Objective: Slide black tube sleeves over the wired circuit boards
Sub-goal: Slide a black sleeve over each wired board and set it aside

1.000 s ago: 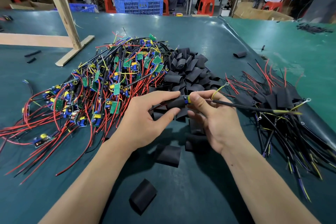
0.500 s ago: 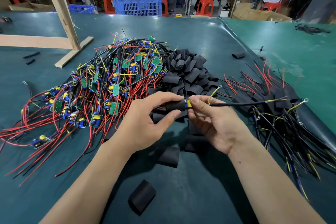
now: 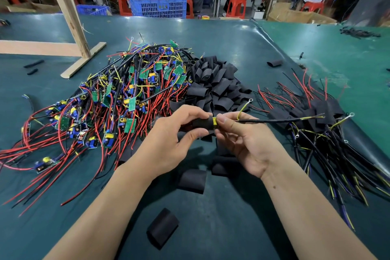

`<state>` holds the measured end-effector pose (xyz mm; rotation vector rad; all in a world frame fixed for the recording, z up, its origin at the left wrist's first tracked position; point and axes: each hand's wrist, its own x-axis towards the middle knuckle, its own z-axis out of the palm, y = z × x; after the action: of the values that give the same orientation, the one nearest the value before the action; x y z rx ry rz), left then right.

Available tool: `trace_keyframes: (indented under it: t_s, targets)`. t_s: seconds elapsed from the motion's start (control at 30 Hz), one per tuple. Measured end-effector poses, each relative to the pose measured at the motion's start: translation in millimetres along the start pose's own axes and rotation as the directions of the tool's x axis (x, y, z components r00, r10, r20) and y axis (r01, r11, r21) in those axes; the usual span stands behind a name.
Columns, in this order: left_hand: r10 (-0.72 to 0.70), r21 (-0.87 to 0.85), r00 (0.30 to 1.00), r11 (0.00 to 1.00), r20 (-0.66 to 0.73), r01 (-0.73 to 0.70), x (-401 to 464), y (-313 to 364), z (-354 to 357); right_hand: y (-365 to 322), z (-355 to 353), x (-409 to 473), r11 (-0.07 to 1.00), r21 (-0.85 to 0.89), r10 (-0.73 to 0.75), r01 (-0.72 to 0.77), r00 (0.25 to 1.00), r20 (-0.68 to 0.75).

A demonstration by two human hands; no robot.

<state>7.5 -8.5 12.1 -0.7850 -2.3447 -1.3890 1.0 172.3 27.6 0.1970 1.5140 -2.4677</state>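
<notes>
Bench (image 3: pixel 211 34): broad, covered in smooth dark green sheet with a soft sheen; a raised seam runs along its right side.
Bare-board heap (image 3: pixel 118 99): the largest pile, left of centre on the bench; small green circuit boards with blue and yellow parts, tangled in glossy red, black and yellow wires.
Sleeved heap (image 3: pixel 329 124): on the right of the bench; boards already covered in black tubing, their thin black, red and yellow wires fanning outward.
Sleeve pile (image 3: pixel 215 82): matte black flattened tube pieces, short and creased, heaped between the 2 other piles; several loose ones lie nearer the person.
Left hand (image 3: pixel 168 143): curled, thumb below and fingers above, gripping the black tube sleeve (image 3: pixel 202 123) held above the bench, in front of the sleeve pile.
Right hand (image 3: pixel 249 143): fingers bent, thumb and forefinger pinching the right end of that sleeve, where a yellow bit of the circuit board (image 3: pixel 214 122) peeks out.
Black cable (image 3: pixel 280 120): thin and stiff-looking, runs from the pinch out to the right, ending in stripped yellow-tipped strands.
Yellow wire (image 3: pixel 243 107): loops up behind the right hand, ending in a small metal ring terminal.
</notes>
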Motion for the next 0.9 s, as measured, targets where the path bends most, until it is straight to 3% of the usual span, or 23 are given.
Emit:
trace_keyframes:
  t_s: [0.23, 0.37, 0.47, 0.63, 0.77, 0.9]
  targets:
    - [-0.012, 0.007, 1.0, 1.0, -0.021, 0.012, 0, 1, -4, 1, 0, 1, 0.998, -0.014, -0.066, 0.067, 0.998, 0.013]
    - [-0.094, 0.146, 0.995, 0.985, 0.032, 0.088, 0, -2, -10, -1, 0, 0, 0.996, -0.004, -0.084, 0.084, 0.994, 0.067]
    - [-0.124, 0.272, 0.989, 0.957, 0.075, 0.099, -1, -4, -7, 3, 5, -2, 0.981, -0.132, -0.137, 0.142, 0.989, 0.048]
    - [-0.174, 0.365, 0.985, 0.917, 0.01, 0.158, 0, -3, -2, 8, 12, -5, 0.943, -0.242, -0.219, 0.227, 0.974, 0.06]
    - [-0.089, 0.461, 0.995, 0.882, -0.045, 0.099, -2, 0, 6, 12, 15, -5, 0.953, -0.203, -0.229, 0.226, 0.973, 0.009]
    - [-0.03, 0.477, 0.999, 0.879, 0.012, 0.02, -2, 3, 11, 12, 13, -2, 0.978, -0.116, -0.18, 0.174, 0.983, -0.042]
